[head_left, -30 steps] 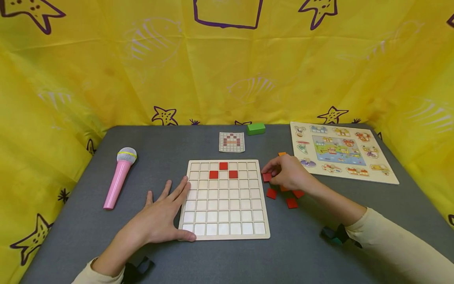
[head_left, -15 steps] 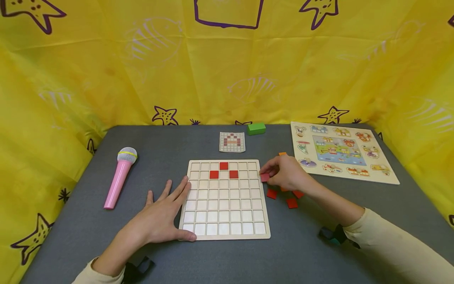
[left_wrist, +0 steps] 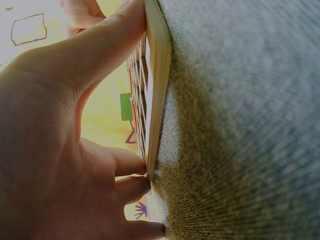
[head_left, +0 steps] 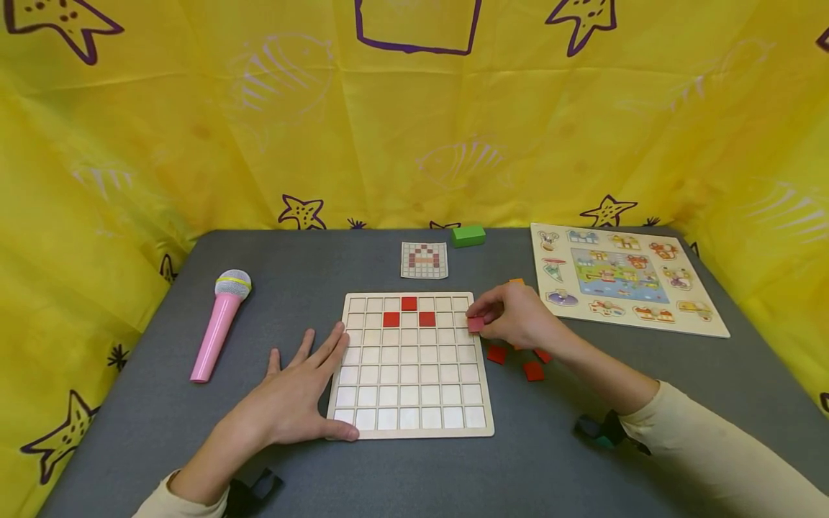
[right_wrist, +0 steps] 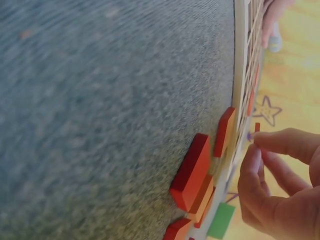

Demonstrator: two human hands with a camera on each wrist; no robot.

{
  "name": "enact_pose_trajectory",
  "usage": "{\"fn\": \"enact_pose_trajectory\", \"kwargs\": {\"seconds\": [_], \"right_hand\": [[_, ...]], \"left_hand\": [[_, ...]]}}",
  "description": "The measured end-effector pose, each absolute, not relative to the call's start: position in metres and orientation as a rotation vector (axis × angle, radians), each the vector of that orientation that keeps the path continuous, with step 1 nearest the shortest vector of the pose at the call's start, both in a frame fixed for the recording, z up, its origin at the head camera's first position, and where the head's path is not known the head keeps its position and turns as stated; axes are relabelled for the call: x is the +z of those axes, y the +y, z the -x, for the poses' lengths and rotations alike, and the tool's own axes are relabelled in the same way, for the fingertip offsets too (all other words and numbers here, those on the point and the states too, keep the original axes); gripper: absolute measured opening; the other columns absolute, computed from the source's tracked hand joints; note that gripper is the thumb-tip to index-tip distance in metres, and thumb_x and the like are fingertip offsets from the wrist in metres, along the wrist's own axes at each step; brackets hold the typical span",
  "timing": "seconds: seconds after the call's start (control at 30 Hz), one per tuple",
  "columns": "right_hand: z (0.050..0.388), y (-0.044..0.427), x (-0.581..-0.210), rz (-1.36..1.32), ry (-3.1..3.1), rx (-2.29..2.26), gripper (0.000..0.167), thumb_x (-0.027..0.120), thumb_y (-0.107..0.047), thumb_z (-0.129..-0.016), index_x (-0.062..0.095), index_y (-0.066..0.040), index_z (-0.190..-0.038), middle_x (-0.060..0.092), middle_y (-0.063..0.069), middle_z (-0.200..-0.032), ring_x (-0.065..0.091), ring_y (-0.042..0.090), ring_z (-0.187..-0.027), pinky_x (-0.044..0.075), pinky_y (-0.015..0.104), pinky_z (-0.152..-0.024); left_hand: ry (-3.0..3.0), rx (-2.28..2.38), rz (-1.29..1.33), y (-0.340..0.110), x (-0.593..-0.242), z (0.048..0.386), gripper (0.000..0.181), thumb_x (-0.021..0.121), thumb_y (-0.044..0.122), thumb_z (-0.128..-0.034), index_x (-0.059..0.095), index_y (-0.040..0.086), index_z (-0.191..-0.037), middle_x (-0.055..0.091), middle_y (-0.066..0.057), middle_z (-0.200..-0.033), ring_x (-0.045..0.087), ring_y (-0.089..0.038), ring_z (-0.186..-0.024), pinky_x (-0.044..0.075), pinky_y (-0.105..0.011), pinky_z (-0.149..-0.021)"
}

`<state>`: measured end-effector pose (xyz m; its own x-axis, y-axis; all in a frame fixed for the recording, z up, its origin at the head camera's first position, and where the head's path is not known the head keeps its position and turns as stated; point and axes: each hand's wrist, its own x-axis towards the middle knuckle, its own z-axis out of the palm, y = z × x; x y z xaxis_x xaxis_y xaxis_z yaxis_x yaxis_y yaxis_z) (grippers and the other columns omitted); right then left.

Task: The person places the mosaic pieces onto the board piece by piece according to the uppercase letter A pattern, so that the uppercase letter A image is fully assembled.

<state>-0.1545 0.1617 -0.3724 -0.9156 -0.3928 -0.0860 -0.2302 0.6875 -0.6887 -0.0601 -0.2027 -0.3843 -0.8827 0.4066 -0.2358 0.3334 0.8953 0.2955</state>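
A pale wooden grid board (head_left: 409, 374) lies on the table, with red square tiles in three of its upper cells, one of them a red tile (head_left: 391, 319). My left hand (head_left: 294, 396) rests with spread fingers along the board's left edge, its thumb at the lower left corner. Between thumb and fingertips my right hand (head_left: 518, 316) pinches a red tile (head_left: 476, 324) over the board's right edge. In the right wrist view this pinched tile (right_wrist: 257, 127) shows edge-on. Several loose tiles, such as a red tile (head_left: 534, 371), lie right of the board, partly hidden under the right hand.
A small pattern card (head_left: 424, 260) and a green block (head_left: 468, 236) sit behind the board. On the left lies a pink toy microphone (head_left: 220, 324). A wooden picture puzzle (head_left: 622, 277) occupies the back right of the grey table (head_left: 311, 266). Yellow cloth (head_left: 388, 129) hangs around it.
My right hand has moved left with the red tile, from the table beside the board to over its right edge. The left hand has stayed where it was.
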Motion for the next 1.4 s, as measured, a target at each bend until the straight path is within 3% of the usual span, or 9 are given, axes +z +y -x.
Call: {"fn": "enact_pose_trajectory", "kwargs": {"seconds": [0.93, 1.4], "right_hand": [[0.154, 0.133, -0.376, 0.452, 2.586, -1.066, 0.023, 0.086, -0.003, -0.078, 0.081, -0.015, -0.097, 0.075, -0.002, -0.088, 0.066, 0.014, -0.081, 0.056, 0.030, -0.078], [0.153, 0.125, -0.376, 0.462, 2.571, -1.046, 0.021, 0.083, -0.002, -0.077, 0.081, -0.015, -0.094, 0.075, -0.003, -0.084, 0.066, 0.013, -0.079, 0.056, 0.029, -0.074]], "left_hand": [[2.771, 0.350, -0.543, -0.202, -0.384, 0.061, 0.139, 0.074, 0.089, -0.0641, 0.020, 0.013, -0.168, 0.012, -0.004, -0.177, 0.018, -0.053, -0.156, 0.015, -0.092, -0.101], [2.774, 0.355, -0.555, -0.202, -0.384, 0.061, 0.139, 0.072, 0.089, -0.0650, 0.020, 0.012, -0.168, 0.013, -0.005, -0.177, 0.019, -0.054, -0.156, 0.016, -0.092, -0.101]]}}
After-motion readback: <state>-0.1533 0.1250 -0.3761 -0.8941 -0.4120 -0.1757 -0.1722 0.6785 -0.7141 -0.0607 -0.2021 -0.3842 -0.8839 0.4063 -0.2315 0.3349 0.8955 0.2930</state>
